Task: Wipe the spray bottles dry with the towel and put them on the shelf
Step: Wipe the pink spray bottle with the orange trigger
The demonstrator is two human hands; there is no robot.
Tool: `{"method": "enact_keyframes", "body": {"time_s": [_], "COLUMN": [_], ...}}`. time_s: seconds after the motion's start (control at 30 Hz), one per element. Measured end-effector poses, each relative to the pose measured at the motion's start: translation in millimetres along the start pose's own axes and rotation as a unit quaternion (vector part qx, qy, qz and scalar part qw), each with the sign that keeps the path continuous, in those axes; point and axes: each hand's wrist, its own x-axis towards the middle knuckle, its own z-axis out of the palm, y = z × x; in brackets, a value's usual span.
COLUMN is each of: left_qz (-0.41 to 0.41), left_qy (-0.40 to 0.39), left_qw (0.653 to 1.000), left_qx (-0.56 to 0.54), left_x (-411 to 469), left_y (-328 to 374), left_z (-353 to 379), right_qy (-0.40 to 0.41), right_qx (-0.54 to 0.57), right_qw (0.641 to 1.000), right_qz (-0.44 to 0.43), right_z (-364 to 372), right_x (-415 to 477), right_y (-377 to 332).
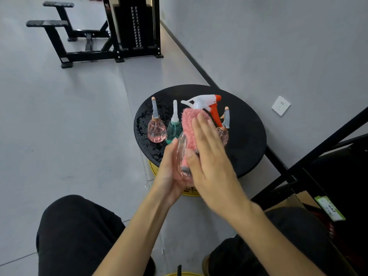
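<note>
Pink and fluffy, the towel [189,126] is pressed flat against the clear spray bottle [182,154]. The right hand [209,154] lies on top of it, fingers straight and side by side, palm down on the cloth. The left hand [169,176] is underneath, cupping the bottle's lower body with the thumb curled up along its side, and that's the grip carrying it. The bottle tilts away from the person, held in the air above the near edge of the round black table [245,136]. Its white-and-orange trigger head [201,102] pokes out past the towel (nozzle pointing right, toward the wall).

On the table: a small pink bottle [156,130] upright near the left edge, and a green bottle [173,130] just beside it toward the middle. A second pink bottle [224,134] stands further right, half hidden behind the right hand. All three are standing, long caps up. Water droplets [142,124] glisten along the table's left edge, around the first pink bottle. Under the table a yellow base [191,193] peeks out at the near side.

Further out: a black shelf frame [310,156] slanting in at the right, with a cardboard box [298,200] low beside it. A white wall socket [281,105] sits on the grey wall, and a black weight machine [135,26] stands on the floor at the far left. Black-trousered knees [79,232] frame the bottom.
</note>
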Motion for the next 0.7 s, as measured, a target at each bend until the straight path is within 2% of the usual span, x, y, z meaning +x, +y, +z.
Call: {"method": "enact_keyframes", "body": {"time_s": [0.17,0.4,0.57,0.7], "left_qz": [0.002,-0.045,-0.014,-0.019], "left_qy": [0.011,-0.017,-0.012,-0.018], "left_qw": [1.000,0.998,1.000,0.999], "left_qx": [0.004,0.042,-0.009,-0.026], "left_x": [4.6,2.9,9.8,13.1], "left_y": [7.0,-8.4,-5.7,-1.7], "left_z": [-1.1,8.0,2.5,-4.5], "right_qy": [-0.004,0.033,0.057,0.118], "right_qx": [-0.069,0.047,0.061,0.090], "right_qw": [0.997,0.997,0.996,0.989], "right_qz": [-0.038,0.055,0.018,-0.017], "right_z": [14.0,-9.8,4.2,15.7], "right_x": [-25.1,27.4,-0.6,-24.4], "right_y": [-0.8,20.0,11.1,14.0]}}
